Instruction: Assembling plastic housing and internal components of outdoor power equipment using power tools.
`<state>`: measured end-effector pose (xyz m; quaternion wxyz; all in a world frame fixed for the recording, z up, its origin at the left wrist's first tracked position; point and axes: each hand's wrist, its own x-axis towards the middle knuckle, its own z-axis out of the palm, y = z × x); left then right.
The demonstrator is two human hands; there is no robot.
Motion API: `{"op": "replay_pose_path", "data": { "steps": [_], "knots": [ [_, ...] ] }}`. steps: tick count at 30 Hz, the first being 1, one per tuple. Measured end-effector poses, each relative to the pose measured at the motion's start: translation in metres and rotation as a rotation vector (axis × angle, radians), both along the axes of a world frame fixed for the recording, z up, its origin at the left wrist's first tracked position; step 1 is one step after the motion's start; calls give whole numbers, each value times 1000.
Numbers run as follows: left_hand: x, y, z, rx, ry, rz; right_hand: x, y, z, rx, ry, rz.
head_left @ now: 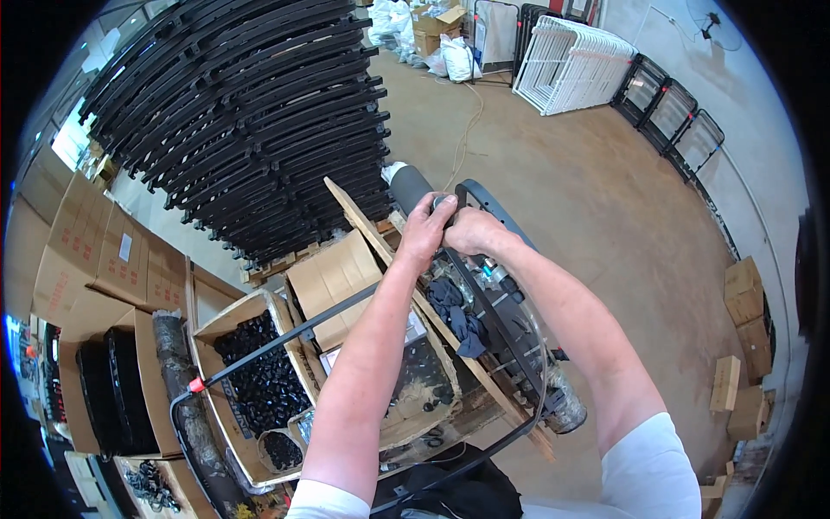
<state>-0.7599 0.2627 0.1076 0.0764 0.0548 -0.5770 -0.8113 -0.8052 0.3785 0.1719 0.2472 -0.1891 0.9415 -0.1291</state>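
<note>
Both my hands are closed close together at the far end of a black tubular frame (337, 303), over a long machine. My left hand (424, 232) wraps the frame's end, thumb on top by a small dark round part that I cannot make out well. Against it, my right hand (475, 232) is curled in a fist around the same end. The frame slants back under my left forearm to a red joint (197, 385) at the left. Below my hands lies the machine (510, 316) with a dark cloth (458, 316) on its left side.
A wooden plank (372, 225) runs along the machine. Left of it are a carton of small black parts (259, 363) and a cardboard flap (333, 281). A tall stack of black frames (242, 112) rises at far left. White frames (571, 65) and boxes (743, 294) line the wall.
</note>
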Motion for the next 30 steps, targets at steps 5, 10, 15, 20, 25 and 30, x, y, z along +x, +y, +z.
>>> {"op": "replay_pose_path", "data": {
  "steps": [5,10,15,20,25,30],
  "knots": [
    [4,-3,6,-6,-43,22,-21,-9,-24,-37,-90,18],
    [2,-6,-6,-256,-95,124,-32,-12,-41,-104,-120,-51],
    [68,-18,-12,-151,-28,255,-2,-6,7,-60,-72,-83],
    [182,-71,-28,-84,-137,277,17,-24,34,-197,-11,-146],
    [292,-129,-34,206,-277,278,164,-70,84,-409,-230,44],
    [429,-192,-20,548,-328,84,353,-140,23,-171,169,680]
  ]
}}
